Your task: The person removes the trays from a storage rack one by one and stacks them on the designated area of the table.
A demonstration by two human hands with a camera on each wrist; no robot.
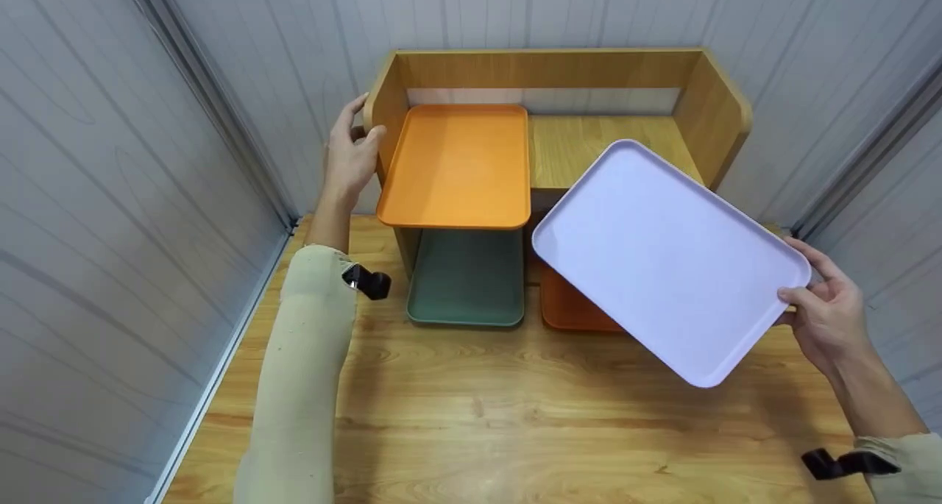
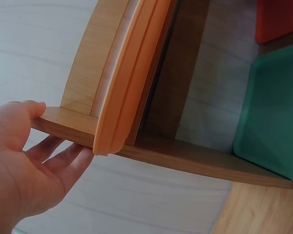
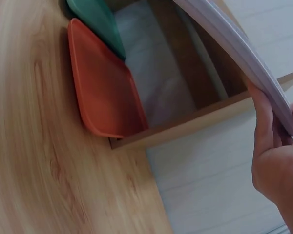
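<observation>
My right hand grips the right edge of a lavender tray, thumb on top and fingers underneath. The tray hangs tilted in front of the right half of a wooden shelf unit. In the right wrist view the hand pinches the tray's rim. My left hand holds the shelf's left side panel, thumb on its front edge. An orange tray lies on the upper shelf's left half, and its rim passes close to my left hand.
Under the shelf, a green tray lies at the left and a red-orange tray at the right, partly hidden by the lavender tray. The unit stands on a wooden table. Grey panel walls close in on both sides and behind.
</observation>
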